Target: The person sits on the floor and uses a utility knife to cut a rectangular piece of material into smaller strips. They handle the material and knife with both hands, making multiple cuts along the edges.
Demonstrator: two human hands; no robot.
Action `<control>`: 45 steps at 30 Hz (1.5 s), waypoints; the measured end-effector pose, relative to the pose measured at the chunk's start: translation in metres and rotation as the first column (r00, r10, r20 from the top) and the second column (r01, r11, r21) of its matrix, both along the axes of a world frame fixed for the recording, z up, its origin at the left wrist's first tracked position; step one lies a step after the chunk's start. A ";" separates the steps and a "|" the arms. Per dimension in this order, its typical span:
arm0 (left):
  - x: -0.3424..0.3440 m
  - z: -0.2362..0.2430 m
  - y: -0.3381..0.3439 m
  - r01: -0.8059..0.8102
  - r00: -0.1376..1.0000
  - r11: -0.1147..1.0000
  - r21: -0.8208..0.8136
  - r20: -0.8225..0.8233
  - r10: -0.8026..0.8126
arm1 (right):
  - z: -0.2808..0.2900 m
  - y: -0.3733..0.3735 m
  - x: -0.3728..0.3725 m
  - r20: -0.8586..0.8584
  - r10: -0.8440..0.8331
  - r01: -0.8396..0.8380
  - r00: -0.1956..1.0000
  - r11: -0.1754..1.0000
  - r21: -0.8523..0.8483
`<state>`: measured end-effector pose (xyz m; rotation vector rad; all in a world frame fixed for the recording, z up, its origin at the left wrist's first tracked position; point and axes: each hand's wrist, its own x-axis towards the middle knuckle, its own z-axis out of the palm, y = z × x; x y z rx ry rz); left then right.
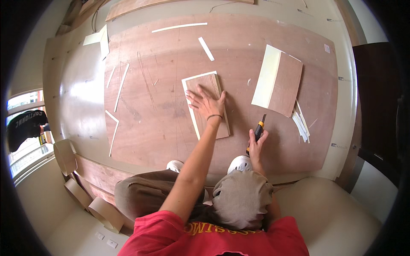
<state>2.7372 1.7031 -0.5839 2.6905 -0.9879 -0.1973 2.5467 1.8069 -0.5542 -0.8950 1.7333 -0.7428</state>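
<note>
My left hand lies flat with spread fingers on a small wooden board. Under that board sits a cream sheet, its edge showing along the board's left and top sides. In my right hand is a black and yellow utility knife, its dark blade out and pointing away from me. The blade is apart from the board and the sheet. To the right, another wooden board rests with a cream sheet showing along its left side.
Thin cream strips lie about the large reddish-brown panel, among them a bent strip and a short strip. Several offcuts are bunched at the right. Curled pieces of sheet stand at lower left. My shoes are at the near edge.
</note>
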 end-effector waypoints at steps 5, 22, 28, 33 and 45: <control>0.004 0.009 0.022 0.118 0.991 0.991 -0.060 -0.048 -0.121 | 0.003 -0.006 -0.001 0.182 -0.031 0.035 0.983 0.999 -0.021; 0.039 0.030 0.023 -0.173 0.958 0.976 0.136 -0.206 0.198 | 0.019 -0.115 0.084 -0.464 0.594 -0.722 0.657 0.674 -0.160; 0.075 -0.002 0.011 0.125 0.968 0.985 -0.119 0.233 -0.095 | 0.015 -0.142 0.131 -0.553 0.684 -0.841 0.476 0.539 -0.059; 0.082 -0.006 -0.016 0.277 0.957 0.958 -0.070 0.107 -0.269 | 0.001 -0.147 0.148 -0.562 0.685 -0.846 0.463 0.530 -0.051; 0.080 -0.007 -0.018 0.241 0.968 0.970 -0.023 0.080 -0.239 | 0.014 -0.158 0.161 -0.442 0.774 -0.846 0.453 0.530 0.061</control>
